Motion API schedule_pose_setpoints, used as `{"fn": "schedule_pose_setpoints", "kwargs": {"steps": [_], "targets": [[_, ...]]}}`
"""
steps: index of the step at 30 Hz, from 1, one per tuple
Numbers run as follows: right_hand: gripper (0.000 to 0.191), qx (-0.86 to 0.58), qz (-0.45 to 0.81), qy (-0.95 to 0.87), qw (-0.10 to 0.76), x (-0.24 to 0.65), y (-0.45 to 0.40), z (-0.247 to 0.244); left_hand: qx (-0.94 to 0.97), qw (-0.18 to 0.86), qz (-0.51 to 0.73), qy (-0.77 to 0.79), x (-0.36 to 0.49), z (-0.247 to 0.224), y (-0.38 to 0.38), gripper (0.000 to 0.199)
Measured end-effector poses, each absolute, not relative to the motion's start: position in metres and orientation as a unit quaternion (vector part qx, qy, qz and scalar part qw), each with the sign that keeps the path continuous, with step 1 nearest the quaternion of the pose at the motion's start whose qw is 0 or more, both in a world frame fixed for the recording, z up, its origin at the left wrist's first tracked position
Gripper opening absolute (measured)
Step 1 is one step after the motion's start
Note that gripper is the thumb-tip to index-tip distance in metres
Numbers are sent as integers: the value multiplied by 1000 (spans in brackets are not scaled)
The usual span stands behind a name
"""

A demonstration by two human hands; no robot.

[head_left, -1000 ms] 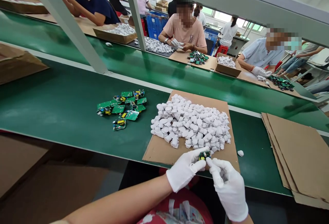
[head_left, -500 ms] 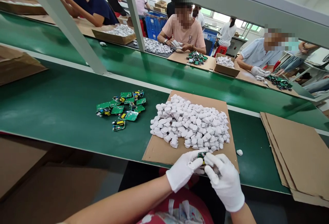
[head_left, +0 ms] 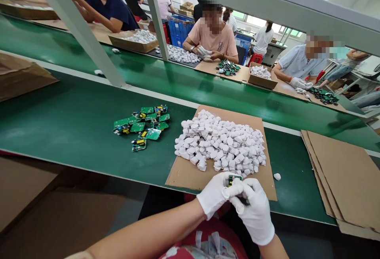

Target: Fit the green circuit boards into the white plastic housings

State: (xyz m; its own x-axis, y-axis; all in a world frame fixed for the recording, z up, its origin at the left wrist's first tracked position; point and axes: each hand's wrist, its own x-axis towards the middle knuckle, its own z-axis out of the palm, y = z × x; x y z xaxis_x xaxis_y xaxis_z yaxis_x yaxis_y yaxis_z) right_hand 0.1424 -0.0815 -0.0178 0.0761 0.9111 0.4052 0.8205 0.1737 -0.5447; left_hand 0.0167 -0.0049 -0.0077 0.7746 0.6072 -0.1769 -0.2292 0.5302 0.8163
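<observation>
My left hand [head_left: 214, 194], in a white glove, is closed on a small green circuit board [head_left: 234, 179] with a yellow part, at the near edge of the cardboard sheet [head_left: 181, 175]. My right hand [head_left: 254, 211], also gloved, meets it from the right, its fingers bent and pressed together by the board; what lies between them is hidden. Just beyond both hands a large heap of white pieces [head_left: 222, 142] covers most of the cardboard. Left of the heap, a loose group of green circuit boards [head_left: 137, 127] lies on the green table [head_left: 74, 120].
Flat cardboard sheets [head_left: 344, 176] are stacked at the right. One loose white piece [head_left: 277, 176] lies beside the heap's cardboard. A grey metal frame [head_left: 80, 33] rises behind the table. Across the green belt [head_left: 190, 79], several people sit with similar parts.
My right hand has shifted left, closer to my left hand, and its fingers have drawn together. More of the board's green face shows. A white piece now shows behind the frame's left post.
</observation>
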Motion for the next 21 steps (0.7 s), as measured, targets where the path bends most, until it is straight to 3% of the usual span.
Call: {"fn": "schedule_pose_setpoints", "kwargs": {"steps": [3, 6, 12, 16, 21], "targets": [[47, -645, 187, -590, 448, 143, -85, -22, 400, 846, 236, 261, 14, -5, -3, 35], [48, -659, 178, -552, 479, 145, -86, -29, 402, 840, 208, 299, 13, -4, -4, 38], [37, -648, 89, -608, 450, 145, -82, -23, 366, 875, 180, 263, 11, -4, -4, 37], [41, -615, 7, -662, 429, 146, -80, -11, 346, 898, 198, 188, 9, -2, -3, 33], [30, -599, -78, -706, 369, 146, -79, -12, 327, 897, 205, 218, 7, -1, -6, 32]]}}
